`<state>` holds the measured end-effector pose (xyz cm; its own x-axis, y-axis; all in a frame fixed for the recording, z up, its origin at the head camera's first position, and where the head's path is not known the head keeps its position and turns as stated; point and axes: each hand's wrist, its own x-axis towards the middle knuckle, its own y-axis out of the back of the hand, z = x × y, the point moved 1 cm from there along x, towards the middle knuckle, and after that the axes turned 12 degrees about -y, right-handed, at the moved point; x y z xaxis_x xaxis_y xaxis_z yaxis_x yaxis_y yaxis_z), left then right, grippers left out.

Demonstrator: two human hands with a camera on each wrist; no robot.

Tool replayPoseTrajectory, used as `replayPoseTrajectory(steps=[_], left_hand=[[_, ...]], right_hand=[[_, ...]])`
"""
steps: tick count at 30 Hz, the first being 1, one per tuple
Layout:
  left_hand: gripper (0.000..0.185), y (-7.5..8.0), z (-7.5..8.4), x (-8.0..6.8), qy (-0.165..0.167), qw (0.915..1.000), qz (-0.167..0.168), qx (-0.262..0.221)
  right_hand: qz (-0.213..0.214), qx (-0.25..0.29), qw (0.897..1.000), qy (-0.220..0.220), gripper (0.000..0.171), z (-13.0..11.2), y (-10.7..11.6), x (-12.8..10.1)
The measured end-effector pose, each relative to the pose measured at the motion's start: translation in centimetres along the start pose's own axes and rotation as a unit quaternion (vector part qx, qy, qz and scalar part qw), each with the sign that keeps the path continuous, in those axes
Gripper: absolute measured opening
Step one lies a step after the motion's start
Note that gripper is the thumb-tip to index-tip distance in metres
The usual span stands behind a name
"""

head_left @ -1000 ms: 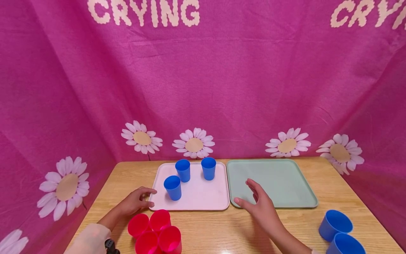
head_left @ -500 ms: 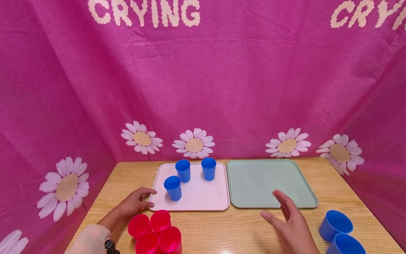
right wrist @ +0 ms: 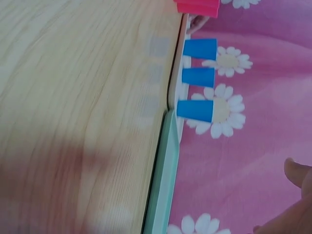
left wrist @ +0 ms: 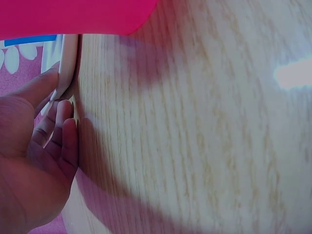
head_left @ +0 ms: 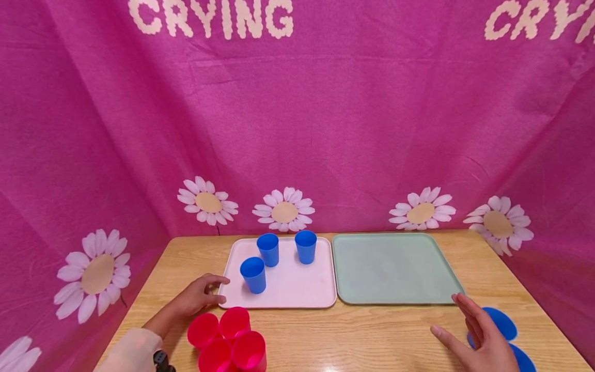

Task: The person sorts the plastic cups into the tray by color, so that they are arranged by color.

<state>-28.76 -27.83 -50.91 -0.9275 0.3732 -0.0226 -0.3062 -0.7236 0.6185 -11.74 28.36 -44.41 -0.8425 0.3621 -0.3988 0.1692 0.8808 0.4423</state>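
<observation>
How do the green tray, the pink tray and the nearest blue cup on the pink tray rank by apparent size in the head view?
1. green tray
2. pink tray, slightly narrower
3. blue cup, far smaller

Makeshift staged booth: pink daisy-print cloth backdrop (head_left: 297,129) around a wooden table (head_left: 353,336).

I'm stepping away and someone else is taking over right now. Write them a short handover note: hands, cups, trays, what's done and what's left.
Left hand: open, fingertips resting on the near left corner of the pink tray.
Right hand: open, holding nothing, right beside the two blue cups on the table's near right.
Done: three blue cups stand upright on the pink tray.
Left, judging by the layout: two blue cups are off the tray; four red cups cluster near the front left; the green tray holds nothing.
</observation>
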Motion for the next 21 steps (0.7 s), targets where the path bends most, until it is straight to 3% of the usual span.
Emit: replayPoseTrajectory(steps=[5,12,18,21], left_hand=[[0.047,0.1,0.1,0.0,-0.006,1.0,-0.001,0.005],[0.047,0.0,0.1,-0.1,0.0,1.0,-0.003,-0.003],[0.048,-0.1,0.3,-0.3,0.004,1.0,0.002,-0.009],[0.048,-0.1,0.3,-0.3,0.004,1.0,0.003,-0.006]], right_hand=[[0.05,0.007,0.999,-0.006,0.11,1.7,1.7,0.4],[0.104,0.023,0.99,-0.093,0.123,4.2,3.9,1.4],[0.157,0.016,0.983,-0.094,0.122,7.3,4.9,2.7],[0.161,0.002,0.983,-0.093,0.125,8.8,5.3,3.6]])
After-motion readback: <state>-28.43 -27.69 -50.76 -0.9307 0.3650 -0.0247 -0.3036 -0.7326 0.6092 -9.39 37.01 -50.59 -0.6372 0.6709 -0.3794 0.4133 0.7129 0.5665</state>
